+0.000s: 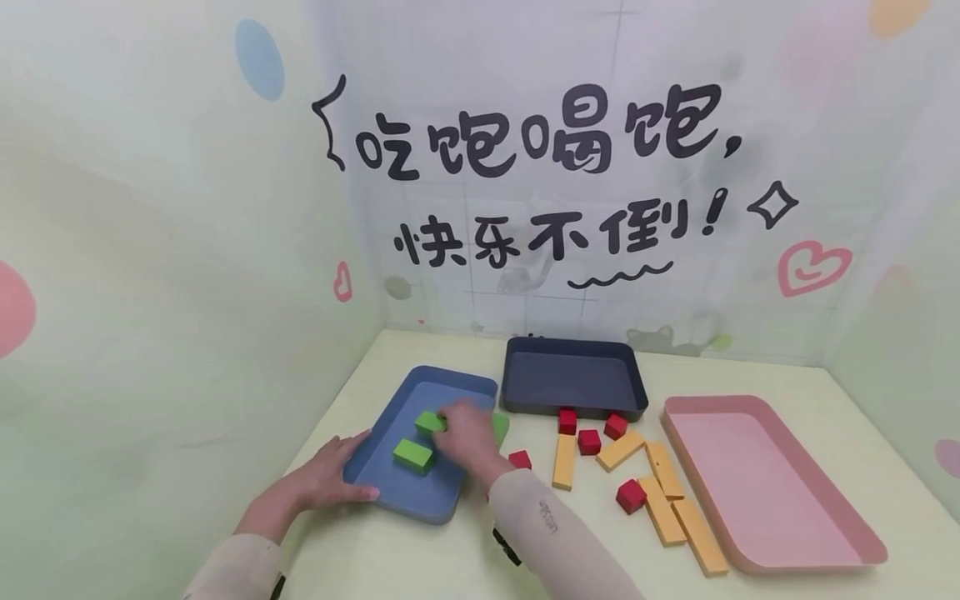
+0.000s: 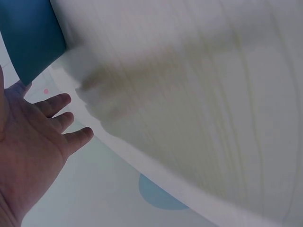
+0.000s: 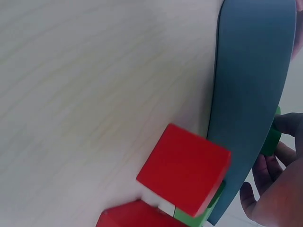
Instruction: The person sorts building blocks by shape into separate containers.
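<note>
Sorting looks barely begun: right hand (image 1: 467, 435) pinches a green block (image 1: 431, 422) into the blue tray (image 1: 450, 385), left hand (image 1: 330, 479) open-fingered steadies its edge, while red cubes (image 1: 588, 441) and yellow bars (image 1: 663, 509) wait on the table (image 1: 862, 467).

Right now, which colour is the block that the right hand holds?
Green block, gripped by the right hand; best seen in the head view.

A person's left hand (image 1: 330, 479) lies flat with fingers straight and together, forearm in a pale sleeve angled in from below. The right hand (image 1: 467, 435) reaches forward, palm down, fingers curled downward, its sleeved forearm stretching diagonally.
</note>
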`<action>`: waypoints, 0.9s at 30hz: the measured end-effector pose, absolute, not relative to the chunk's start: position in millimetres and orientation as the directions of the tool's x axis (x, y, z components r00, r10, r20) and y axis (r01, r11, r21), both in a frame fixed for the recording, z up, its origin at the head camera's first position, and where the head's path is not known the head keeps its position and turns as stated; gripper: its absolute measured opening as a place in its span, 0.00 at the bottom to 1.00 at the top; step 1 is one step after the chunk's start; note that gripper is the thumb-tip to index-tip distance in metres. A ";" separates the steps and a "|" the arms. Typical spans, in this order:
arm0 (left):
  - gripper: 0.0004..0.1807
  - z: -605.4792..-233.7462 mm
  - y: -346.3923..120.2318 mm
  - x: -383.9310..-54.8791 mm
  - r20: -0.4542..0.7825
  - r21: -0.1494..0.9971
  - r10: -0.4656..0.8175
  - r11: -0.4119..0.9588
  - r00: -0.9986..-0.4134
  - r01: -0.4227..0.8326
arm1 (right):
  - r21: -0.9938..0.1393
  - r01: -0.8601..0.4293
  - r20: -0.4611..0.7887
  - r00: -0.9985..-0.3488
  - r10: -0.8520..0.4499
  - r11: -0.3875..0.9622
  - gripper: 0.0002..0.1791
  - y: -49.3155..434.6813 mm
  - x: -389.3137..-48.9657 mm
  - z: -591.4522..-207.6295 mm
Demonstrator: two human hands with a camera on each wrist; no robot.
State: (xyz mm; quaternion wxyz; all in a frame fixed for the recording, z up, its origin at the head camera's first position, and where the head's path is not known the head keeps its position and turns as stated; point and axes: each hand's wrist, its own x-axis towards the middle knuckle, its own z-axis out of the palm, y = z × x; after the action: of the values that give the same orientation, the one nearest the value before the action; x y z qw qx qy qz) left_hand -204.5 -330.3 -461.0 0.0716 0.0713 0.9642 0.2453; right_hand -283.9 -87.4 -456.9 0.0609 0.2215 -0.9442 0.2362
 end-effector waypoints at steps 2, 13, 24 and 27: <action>0.58 -462.1 -329.1 -204.1 -0.114 0.486 0.168 0.869 -0.979 0.093 | -0.401 -0.451 0.213 -0.892 -0.398 0.797 0.18 -89.7 -282.1 -459.4; 0.58 -455.9 -326.4 -203.5 -0.108 0.465 0.176 0.879 -0.979 0.106 | -0.423 -0.470 0.148 -0.879 -0.453 0.775 0.23 -85.2 -277.1 -451.1; 0.58 -454.8 -326.9 -204.8 -0.101 0.458 0.188 0.881 -0.977 0.122 | -0.431 -0.478 0.214 -0.878 -0.428 0.765 0.20 -35.5 -300.9 -439.5; 0.58 -455.7 -326.2 -205.6 -0.103 0.459 0.187 0.880 -0.977 0.120 | -0.447 -0.473 0.214 -0.881 -0.422 0.759 0.20 -14.7 -306.6 -437.9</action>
State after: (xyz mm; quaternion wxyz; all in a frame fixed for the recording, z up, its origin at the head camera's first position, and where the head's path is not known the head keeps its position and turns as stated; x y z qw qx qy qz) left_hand -205.6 -326.2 -455.7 0.0722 0.0793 0.9670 0.2313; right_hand -306.6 -14.7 -437.9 0.0503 0.2390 -0.9366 0.2512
